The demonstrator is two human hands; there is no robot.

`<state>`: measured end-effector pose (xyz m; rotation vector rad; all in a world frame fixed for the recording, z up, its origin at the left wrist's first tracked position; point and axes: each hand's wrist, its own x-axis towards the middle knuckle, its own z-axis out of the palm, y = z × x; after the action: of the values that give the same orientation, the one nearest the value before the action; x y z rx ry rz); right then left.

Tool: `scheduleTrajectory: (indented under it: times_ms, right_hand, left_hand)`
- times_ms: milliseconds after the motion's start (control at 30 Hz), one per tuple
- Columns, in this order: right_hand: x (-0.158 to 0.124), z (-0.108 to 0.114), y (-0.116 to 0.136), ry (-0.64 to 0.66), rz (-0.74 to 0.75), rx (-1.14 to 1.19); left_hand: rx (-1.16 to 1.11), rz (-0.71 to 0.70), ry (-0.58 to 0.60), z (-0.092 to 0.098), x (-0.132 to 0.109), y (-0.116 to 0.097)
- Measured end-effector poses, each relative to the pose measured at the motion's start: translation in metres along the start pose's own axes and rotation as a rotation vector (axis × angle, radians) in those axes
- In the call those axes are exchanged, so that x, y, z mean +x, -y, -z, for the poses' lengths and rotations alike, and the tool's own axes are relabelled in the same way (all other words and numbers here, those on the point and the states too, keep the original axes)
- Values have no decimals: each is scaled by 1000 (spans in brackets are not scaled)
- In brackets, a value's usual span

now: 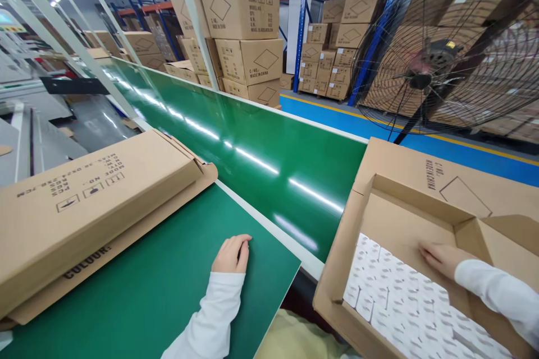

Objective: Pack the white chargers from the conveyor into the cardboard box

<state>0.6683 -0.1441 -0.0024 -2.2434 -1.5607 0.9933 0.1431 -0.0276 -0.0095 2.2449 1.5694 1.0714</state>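
My left hand rests on the green tabletop, its fingers loosely curled together with nothing seen in them. Inside an opened cardboard carton at the right is my right hand. Its fingers stretch out to the left over the bare cardboard bottom, a little blurred, and hold nothing that I can see. Just below that hand, small white boxes with grey marks stand packed in close rows. They fill the near part of the carton; my right forearm covers part of its right side.
A closed flat carton lies on another piece of printed cardboard at the left. Beyond the tabletop runs a green conveyor belt with a pale edge rail. Stacked cartons and a large fan stand behind it.
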Motion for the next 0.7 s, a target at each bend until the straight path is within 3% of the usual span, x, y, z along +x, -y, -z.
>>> scheduleTrajectory:
  times_ms: [133, 300, 467, 700]
  right_hand:
    - [-24, -13, -20, 57, -40, -78]
    - [-46, -38, -31, 216, -218, 52]
    - [-57, -36, -28, 316, -320, 243]
    - [-60, -37, -20, 364, -300, 304]
  left_hand:
    - [1, -14, -4, 2, 0, -2]
    - [-3, -14, -8, 3, 0, -2]
    - [3, -5, -4, 1, -1, 1]
    - [5, -8, -5, 0, -1, 2]
